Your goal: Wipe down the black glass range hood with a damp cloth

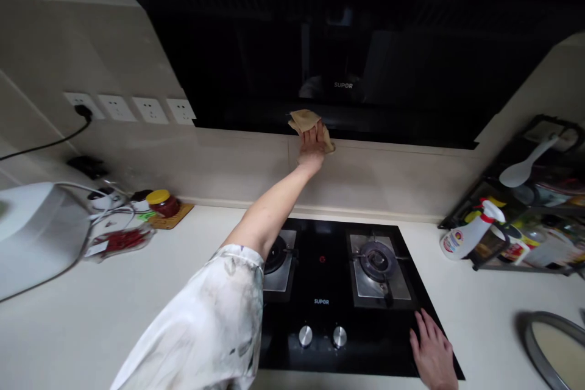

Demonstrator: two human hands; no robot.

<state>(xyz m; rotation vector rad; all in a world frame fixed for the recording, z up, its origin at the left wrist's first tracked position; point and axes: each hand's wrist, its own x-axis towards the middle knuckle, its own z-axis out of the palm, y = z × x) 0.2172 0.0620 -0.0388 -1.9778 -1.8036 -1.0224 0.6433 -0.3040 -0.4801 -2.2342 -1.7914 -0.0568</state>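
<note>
Kitchen counter, black hob (320,274) below me. My left hand (312,145) presses a tan cloth (305,120) against the range hood's (342,61) lower edge, cloth bunched under my fingertips; my right hand (433,353) rests flat, released, on the hob's corner.

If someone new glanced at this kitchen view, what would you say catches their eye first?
The left hand, arm stretched out over the stove, presses a tan cloth against the lower edge of the black hood on the back wall. The right hand rests flat on the stove's front right corner. A white spray bottle lies on the counter to the right.
</note>
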